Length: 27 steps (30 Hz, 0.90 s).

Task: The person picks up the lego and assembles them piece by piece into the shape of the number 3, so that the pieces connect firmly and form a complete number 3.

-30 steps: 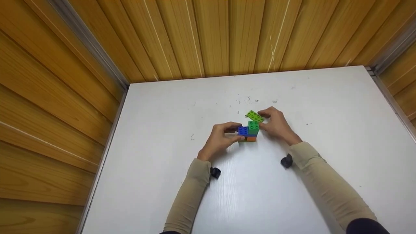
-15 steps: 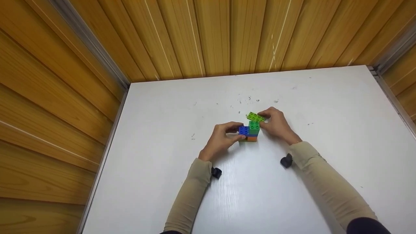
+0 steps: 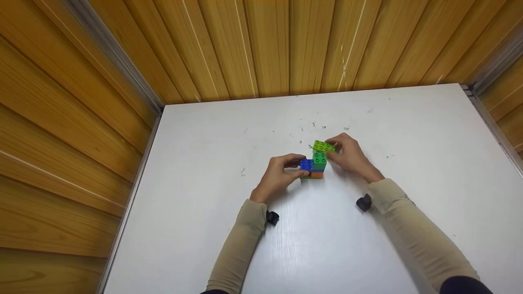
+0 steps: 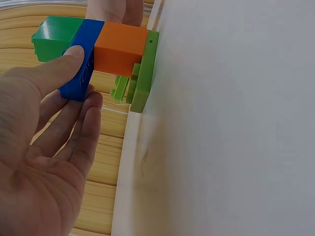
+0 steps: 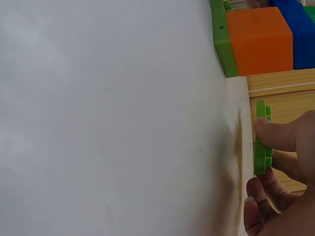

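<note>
A small stack of toy building bricks stands on the table. Its light green base plate (image 4: 147, 73) carries an orange brick (image 4: 120, 46), then a blue plate (image 3: 306, 164), with a green brick (image 3: 319, 160) on the blue plate's right end. My left hand (image 3: 278, 175) pinches the blue plate from the left, thumb on the near side and fingers behind. Just behind the stack, my right hand (image 3: 349, 154) pinches a loose studded light green plate (image 3: 322, 146) by its right end. In the right wrist view a gap shows between this plate (image 5: 261, 152) and the stack.
The white table (image 3: 196, 163) has small dark marks beyond the hands. Wood-patterned panels (image 3: 265, 49) rise along its back and left edges. A black wrist device (image 3: 363, 202) sits by the right sleeve, another (image 3: 272, 217) by the left.
The loose light green plate has turned, its length now lying more nearly left to right, and shifted slightly right. My left hand and the stack stay essentially still.
</note>
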Each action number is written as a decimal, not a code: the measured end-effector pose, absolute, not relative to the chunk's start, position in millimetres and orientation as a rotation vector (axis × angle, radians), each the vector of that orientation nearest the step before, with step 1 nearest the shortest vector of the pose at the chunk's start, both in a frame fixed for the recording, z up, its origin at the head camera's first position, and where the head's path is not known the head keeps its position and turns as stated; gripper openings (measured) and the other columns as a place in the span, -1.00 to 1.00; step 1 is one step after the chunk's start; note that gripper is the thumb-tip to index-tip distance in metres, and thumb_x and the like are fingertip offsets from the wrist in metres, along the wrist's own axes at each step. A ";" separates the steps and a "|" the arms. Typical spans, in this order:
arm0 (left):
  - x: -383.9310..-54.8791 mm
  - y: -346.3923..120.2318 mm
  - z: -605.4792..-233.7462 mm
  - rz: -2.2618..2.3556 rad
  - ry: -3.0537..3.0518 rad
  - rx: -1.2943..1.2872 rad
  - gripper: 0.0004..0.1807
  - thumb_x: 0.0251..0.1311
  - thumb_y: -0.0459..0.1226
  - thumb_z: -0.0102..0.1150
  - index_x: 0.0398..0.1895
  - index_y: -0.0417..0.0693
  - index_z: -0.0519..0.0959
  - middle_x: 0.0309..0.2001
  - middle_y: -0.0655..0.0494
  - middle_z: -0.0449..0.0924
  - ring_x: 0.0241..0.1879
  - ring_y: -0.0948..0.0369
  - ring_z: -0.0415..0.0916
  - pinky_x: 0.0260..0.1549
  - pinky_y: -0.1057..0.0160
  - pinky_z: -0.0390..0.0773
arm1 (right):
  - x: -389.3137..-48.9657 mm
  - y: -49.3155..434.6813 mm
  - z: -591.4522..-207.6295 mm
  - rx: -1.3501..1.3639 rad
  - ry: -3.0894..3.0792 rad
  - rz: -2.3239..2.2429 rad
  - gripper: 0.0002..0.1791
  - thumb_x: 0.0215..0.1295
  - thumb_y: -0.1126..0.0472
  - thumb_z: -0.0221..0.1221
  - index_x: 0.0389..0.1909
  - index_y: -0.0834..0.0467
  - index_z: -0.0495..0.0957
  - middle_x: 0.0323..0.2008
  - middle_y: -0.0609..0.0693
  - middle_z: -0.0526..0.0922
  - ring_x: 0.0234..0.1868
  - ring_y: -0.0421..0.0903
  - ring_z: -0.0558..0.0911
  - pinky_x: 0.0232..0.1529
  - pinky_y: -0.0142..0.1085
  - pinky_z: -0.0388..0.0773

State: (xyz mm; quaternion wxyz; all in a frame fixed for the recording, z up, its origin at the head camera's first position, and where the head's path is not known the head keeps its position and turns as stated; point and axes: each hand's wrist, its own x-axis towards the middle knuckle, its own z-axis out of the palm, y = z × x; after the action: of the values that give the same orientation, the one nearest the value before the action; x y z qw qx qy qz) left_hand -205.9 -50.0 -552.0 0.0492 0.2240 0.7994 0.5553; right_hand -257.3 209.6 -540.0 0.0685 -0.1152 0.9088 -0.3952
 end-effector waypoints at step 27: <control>-202.3 -48.2 -548.9 1.787 2.315 0.554 -0.45 0.15 -0.18 0.45 0.21 -0.14 0.58 0.03 0.22 0.66 0.01 0.31 0.62 0.06 0.33 0.59 | -236.5 210.1 -493.5 -0.655 2.721 -1.426 -0.60 0.32 0.17 0.33 0.15 0.18 0.62 -0.22 0.07 0.42 -0.07 -0.07 0.47 0.00 -0.01 0.43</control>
State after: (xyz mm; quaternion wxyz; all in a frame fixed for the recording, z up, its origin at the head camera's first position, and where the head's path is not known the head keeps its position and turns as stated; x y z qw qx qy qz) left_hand -202.3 -48.2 -548.9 0.0826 0.1855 0.7752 0.5982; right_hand -236.5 210.1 -493.5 0.0002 -0.2086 0.8662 -0.4540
